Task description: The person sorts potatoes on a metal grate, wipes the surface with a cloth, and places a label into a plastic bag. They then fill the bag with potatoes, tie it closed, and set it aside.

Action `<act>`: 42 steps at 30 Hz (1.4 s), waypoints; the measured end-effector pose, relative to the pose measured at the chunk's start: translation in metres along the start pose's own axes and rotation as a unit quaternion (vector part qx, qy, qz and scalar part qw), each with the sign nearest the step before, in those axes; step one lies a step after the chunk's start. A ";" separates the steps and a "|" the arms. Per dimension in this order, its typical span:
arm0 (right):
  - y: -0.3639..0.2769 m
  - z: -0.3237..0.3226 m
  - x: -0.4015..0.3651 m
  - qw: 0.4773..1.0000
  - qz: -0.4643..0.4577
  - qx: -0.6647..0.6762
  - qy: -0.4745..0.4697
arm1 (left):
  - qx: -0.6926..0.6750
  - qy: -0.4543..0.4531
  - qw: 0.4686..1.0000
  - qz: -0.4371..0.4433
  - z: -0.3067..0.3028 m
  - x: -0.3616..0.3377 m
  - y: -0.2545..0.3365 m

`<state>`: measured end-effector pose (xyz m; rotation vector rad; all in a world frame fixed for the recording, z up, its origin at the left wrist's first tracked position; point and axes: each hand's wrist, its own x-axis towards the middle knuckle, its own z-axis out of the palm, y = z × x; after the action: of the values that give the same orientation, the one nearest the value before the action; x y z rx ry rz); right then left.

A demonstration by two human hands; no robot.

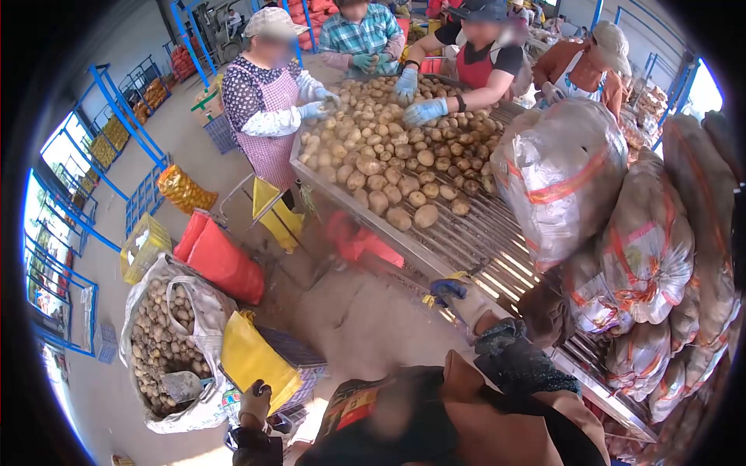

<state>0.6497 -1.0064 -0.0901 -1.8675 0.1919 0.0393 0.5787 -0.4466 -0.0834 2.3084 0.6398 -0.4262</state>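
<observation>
My left hand (255, 400) is low in view beside a yellow sack (252, 361) and a purple crate (307, 382). Its fingers are drawn together around a small dark thing I cannot make out. My right hand (464, 301), in a pale glove with blue fingers, is at the metal edge of the slatted sorting table (497, 252). Those fingers are curled, with small yellow bits beside them; what they hold is unclear. Potatoes (425, 216) cover the far part of the table. To the right of my right hand, a dark brown piece (542, 311) lies on the slats.
Four people stand around the table's far side, several gloved hands among the potatoes. Large filled plastic sacks (563, 179) are piled at right. A white bulk bag (210, 318) of potatoes with a scoop (183, 386), a red sack (219, 256) and blue racks (145, 194) are at left.
</observation>
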 end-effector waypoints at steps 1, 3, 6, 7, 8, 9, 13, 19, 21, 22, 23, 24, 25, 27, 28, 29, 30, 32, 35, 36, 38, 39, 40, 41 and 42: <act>0.009 -0.012 0.004 1.000 0.004 0.004 0.003 | 0.060 -0.027 0.997 0.044 0.006 0.036 0.003; 0.025 -0.028 0.013 0.985 0.140 0.075 0.064 | 0.100 -0.053 0.993 0.035 0.007 0.033 0.105; 0.044 -0.053 0.031 0.993 0.027 -0.077 0.085 | 0.210 -0.046 0.960 0.179 0.033 0.105 0.136; 0.052 -0.056 0.036 0.983 -0.028 -0.153 0.096 | 0.255 -0.043 0.932 0.254 0.039 0.122 0.159; 0.060 -0.059 0.047 0.986 0.103 -0.030 0.130 | 0.259 -0.049 0.929 0.259 0.045 0.136 0.188; 0.059 -0.061 0.059 0.984 0.110 -0.030 0.140 | 0.273 -0.072 0.920 0.272 0.051 0.147 0.220; 0.012 -0.077 0.101 0.968 0.127 -0.053 0.208 | 0.372 -0.153 0.882 0.246 0.075 0.200 0.350; -0.017 -0.080 0.124 0.903 0.206 -0.243 0.289 | 0.165 -0.161 0.857 0.461 0.111 0.322 0.455; 0.013 -0.076 0.097 0.868 0.240 -0.282 0.330 | 0.150 -0.196 0.848 0.470 0.127 0.362 0.479; 0.023 -0.071 0.085 0.857 0.228 -0.324 0.329 | 0.090 -0.243 0.840 0.478 0.139 0.376 0.498; -0.004 -0.072 0.070 0.841 0.272 -0.215 0.415 | 0.027 -0.283 0.833 0.475 0.148 0.382 0.515; -0.004 -0.074 0.051 0.808 0.248 -0.267 0.462 | 0.040 -0.300 0.824 0.479 0.153 0.381 0.531; -0.003 -0.077 0.026 0.773 0.217 -0.320 0.503 | 0.025 -0.340 0.817 0.465 0.160 0.374 0.554; 0.014 -0.072 -0.025 0.643 0.384 -0.473 0.464 | -0.001 -0.385 0.796 0.468 0.183 0.361 0.582; 0.012 -0.080 -0.032 0.578 0.550 -0.449 0.402 | -0.016 -0.381 0.787 0.485 0.194 0.356 0.585; 0.003 -0.087 -0.040 0.602 0.526 -0.411 0.439 | 0.058 -0.328 0.785 0.522 0.195 0.343 0.594; 0.009 -0.106 -0.041 0.604 0.597 -0.355 0.390 | 0.120 -0.316 0.782 0.524 0.192 0.328 0.602; 0.031 -0.123 -0.045 0.602 0.590 -0.380 0.381 | 0.085 -0.313 0.729 0.603 0.195 0.312 0.606; 0.033 -0.135 -0.062 0.665 0.517 -0.243 0.481 | 0.124 -0.305 0.720 0.611 0.192 0.311 0.612; 0.018 -0.133 -0.055 0.659 0.537 -0.272 0.451 | 0.104 -0.318 0.731 0.595 0.189 0.311 0.614; -0.003 -0.118 -0.049 0.639 0.520 -0.255 0.506 | 0.077 -0.327 0.747 0.573 0.186 0.317 0.620; -0.009 -0.104 -0.048 0.672 0.478 -0.204 0.528 | 0.085 -0.326 0.753 0.565 0.185 0.323 0.623; -0.032 -0.084 -0.032 0.694 0.408 -0.159 0.572 | 0.094 -0.328 0.758 0.556 0.183 0.332 0.622; -0.036 -0.066 -0.020 0.693 0.410 -0.162 0.570 | 0.093 -0.330 0.759 0.553 0.181 0.343 0.621; -0.037 -0.051 -0.009 0.726 0.343 -0.109 0.586 | 0.085 -0.330 0.757 0.558 0.184 0.354 0.623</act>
<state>0.6429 -1.0431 -0.0390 -1.6802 1.8144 -0.6579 1.1928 -0.8569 -0.0434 2.0276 -1.1306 -0.6328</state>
